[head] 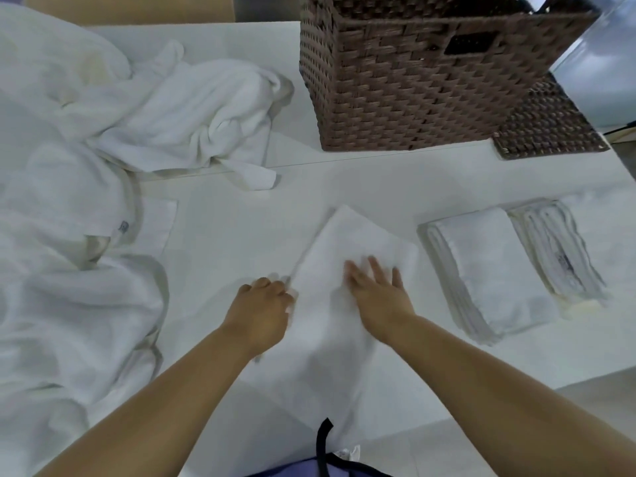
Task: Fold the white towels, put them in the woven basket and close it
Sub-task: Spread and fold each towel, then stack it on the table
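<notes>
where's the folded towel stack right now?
Head view, right side of the table: the folded towel stack lies just right of the right hand, in front of the woven basket.

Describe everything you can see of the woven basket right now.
The woven basket is brown, box-shaped, made of flat woven strips, with a dark rectangular handle slot in its near wall. It stands upright and open at the far side of the white table, its top cut off by the frame. A flat woven lid lies against its right base.
</notes>
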Demonstrator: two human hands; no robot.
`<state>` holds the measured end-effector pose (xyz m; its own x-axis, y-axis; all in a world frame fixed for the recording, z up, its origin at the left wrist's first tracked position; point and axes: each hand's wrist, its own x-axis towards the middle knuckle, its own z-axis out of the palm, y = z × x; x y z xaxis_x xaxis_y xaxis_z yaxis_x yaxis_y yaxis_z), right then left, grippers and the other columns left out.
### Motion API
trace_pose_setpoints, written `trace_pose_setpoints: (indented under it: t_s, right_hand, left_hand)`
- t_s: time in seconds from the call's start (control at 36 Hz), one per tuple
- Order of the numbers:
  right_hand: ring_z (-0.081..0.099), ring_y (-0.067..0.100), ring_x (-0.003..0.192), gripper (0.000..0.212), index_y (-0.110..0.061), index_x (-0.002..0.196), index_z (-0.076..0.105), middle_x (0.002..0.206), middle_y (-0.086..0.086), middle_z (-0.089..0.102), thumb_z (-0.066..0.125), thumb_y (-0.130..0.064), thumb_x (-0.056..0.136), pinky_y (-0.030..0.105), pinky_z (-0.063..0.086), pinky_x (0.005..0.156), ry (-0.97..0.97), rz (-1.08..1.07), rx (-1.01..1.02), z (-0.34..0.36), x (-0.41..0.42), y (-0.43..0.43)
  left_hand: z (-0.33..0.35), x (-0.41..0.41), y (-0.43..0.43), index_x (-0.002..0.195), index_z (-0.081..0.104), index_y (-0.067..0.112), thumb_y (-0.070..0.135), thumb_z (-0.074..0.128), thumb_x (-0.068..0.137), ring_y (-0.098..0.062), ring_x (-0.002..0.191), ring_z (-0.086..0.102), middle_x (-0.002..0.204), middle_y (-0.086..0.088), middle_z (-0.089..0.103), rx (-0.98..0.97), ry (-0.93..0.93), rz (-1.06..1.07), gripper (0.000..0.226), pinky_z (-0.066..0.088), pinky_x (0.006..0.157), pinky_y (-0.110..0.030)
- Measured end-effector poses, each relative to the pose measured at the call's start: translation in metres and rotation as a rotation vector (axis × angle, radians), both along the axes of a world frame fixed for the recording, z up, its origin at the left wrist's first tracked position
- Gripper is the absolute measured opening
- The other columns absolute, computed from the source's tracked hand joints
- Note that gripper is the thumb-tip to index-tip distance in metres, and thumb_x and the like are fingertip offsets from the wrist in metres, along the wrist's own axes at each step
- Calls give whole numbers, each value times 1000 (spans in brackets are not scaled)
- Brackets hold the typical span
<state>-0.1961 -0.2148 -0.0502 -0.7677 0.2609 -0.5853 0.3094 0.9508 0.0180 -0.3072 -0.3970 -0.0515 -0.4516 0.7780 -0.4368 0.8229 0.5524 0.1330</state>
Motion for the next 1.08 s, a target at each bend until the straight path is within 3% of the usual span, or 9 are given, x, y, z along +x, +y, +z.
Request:
trace_pose_setpoints:
  t_s: [0.17, 0.28, 0.42, 0.53, 0.67, 0.75, 0.92, 1.0, 1.08]
  right_hand:
    - [-19, 30, 144, 74, -45, 148, 9, 158, -1, -20, 35, -2, 93, 48, 0, 118, 31, -105, 8, 1, -18, 14]
    - [12, 25, 142, 51, -32, 144, 31, 156, 0, 12, 46, -20, 97, 37, 23, 112, 252, -260, -52, -3, 6, 14]
    - [39, 26, 123, 44, -19, 138, 35, 137, 4, 39, 48, -30, 97, 36, 42, 92, 270, -558, -118, -7, 38, 6]
    - [49, 27, 115, 47, -12, 135, 37, 128, 8, 48, 52, -31, 95, 36, 43, 88, 267, -807, -223, -12, 43, 0]
    - [53, 23, 82, 20, -10, 93, 50, 89, 4, 57, 54, -30, 94, 30, 39, 68, 228, -983, -321, -16, 43, 3]
    - [51, 18, 72, 21, -11, 86, 51, 78, -1, 54, 58, -30, 92, 27, 37, 58, 279, -1040, -412, -11, 43, 10]
    - [61, 21, 79, 27, -22, 92, 51, 89, 3, 62, 75, -21, 80, 41, 54, 79, 600, -1287, -691, 1, 54, 15]
    - [63, 19, 80, 38, -32, 108, 52, 83, 4, 64, 71, -12, 83, 37, 54, 79, 707, -1225, -828, 13, 59, 15]
    - [62, 14, 79, 47, -37, 108, 58, 84, 0, 65, 73, -3, 79, 22, 51, 74, 732, -1037, -846, 26, 58, 14]
  left_hand:
    - [2, 1, 4, 105, 65, 23, 35, 35, 98, -19, 99, 56, 110, 3, 61, 15, -113, 15, 33, 43, 83, -33]
    - [-4, 0, 9, 95, 59, 18, 48, 39, 96, -21, 92, 58, 100, -1, 58, 122, -159, 244, 36, 47, 76, -33]
    - [-15, -1, 16, 114, 47, 10, 47, 56, 88, -24, 96, 57, 108, -6, 55, 178, -243, 547, 46, 50, 80, -36]
    - [-21, -1, 22, 115, 49, 11, 40, 69, 81, -25, 100, 61, 108, -5, 62, 186, -360, 731, 49, 51, 85, -38]
    - [-20, -1, 23, 84, 58, 7, 37, 68, 82, -22, 77, 62, 81, -6, 64, 155, -434, 761, 32, 50, 70, -33]
    - [-17, -4, 21, 81, 55, 7, 35, 66, 85, -19, 68, 57, 75, -6, 63, 223, -499, 787, 30, 44, 62, -29]
    - [5, -2, 13, 83, 50, 13, 15, 77, 77, -21, 65, 59, 77, -9, 64, 532, -812, 1051, 27, 54, 72, -38]
    - [19, 2, 9, 97, 51, 29, 12, 75, 78, -18, 65, 61, 79, -8, 67, 673, -813, 1037, 35, 50, 62, -23]
    - [28, 4, 6, 103, 58, 39, 12, 77, 75, -14, 71, 63, 83, -1, 68, 712, -784, 919, 44, 46, 58, -8]
